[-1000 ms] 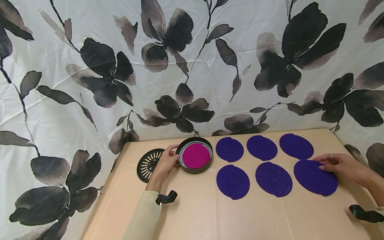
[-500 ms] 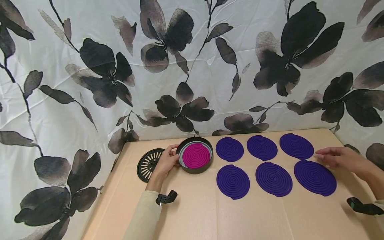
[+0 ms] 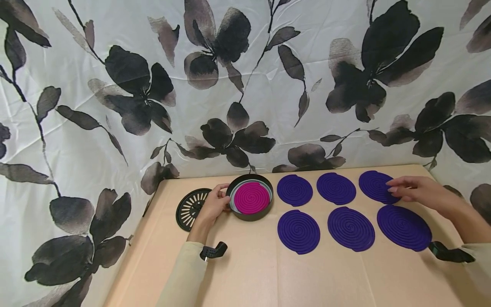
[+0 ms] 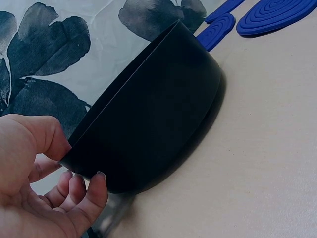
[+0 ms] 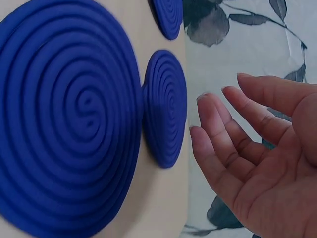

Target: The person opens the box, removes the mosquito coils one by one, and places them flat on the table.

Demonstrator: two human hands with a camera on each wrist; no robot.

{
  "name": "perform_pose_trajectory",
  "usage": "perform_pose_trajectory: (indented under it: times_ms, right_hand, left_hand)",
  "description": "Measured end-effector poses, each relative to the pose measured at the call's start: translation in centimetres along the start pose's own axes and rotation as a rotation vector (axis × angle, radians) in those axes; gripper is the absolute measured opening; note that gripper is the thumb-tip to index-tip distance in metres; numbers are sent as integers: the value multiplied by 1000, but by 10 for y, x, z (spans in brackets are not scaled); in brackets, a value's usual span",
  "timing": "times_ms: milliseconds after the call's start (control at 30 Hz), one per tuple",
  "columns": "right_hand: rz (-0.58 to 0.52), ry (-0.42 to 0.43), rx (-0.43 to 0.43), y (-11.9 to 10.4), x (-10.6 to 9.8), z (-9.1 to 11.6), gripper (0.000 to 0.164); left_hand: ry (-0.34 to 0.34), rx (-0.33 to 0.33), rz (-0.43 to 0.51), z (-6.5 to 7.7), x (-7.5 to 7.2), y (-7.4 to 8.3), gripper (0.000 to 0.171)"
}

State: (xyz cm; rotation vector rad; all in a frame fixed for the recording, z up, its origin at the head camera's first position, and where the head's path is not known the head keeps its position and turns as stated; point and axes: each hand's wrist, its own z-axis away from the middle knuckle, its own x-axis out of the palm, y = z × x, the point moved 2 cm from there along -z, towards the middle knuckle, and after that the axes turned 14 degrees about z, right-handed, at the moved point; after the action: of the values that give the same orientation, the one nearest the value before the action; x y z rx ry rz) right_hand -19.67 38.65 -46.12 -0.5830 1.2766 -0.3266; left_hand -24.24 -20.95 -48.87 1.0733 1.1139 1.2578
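My left hand (image 3: 212, 205) pinches the near-left rim of a round black holder (image 4: 153, 114), thumb and fingers at its edge. Inside it a pink spiral coaster (image 3: 251, 198) lies on a lighter grey one, seen in the head view. At the right, my right hand (image 3: 426, 194) hovers with fingers loosely extended. In the head view its fingertips overlap the edge of the back-right purple spiral coaster (image 3: 373, 186); the right wrist view shows a gap between fingers and coaster. The front-right purple coaster (image 5: 69, 119) lies just below this hand.
Several more purple spiral coasters (image 3: 298, 231) lie flat in two rows across the table (image 3: 249, 264). A black slotted disc (image 3: 186, 217) lies left of the holder, partly behind the left hand. A floral cloth (image 3: 299, 98) hangs behind the table's back edge.
My right hand has let go of the front-right purple coaster and moved up and left to the back-right one. My left hand has stayed on the holder.
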Motion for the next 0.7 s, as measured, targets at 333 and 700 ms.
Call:
perform_pose_trajectory:
  times_ms: [333, 700]
  right_hand:
    - [-4, -44, -67, -21, 2, -30, 49]
    - [-37, -48, -161, -55, 7, -62, 47]
  left_hand:
    - [7, 4, -8, -6, 4, 0, 50]
    - [27, -3, -1, -10, 7, 1, 51]
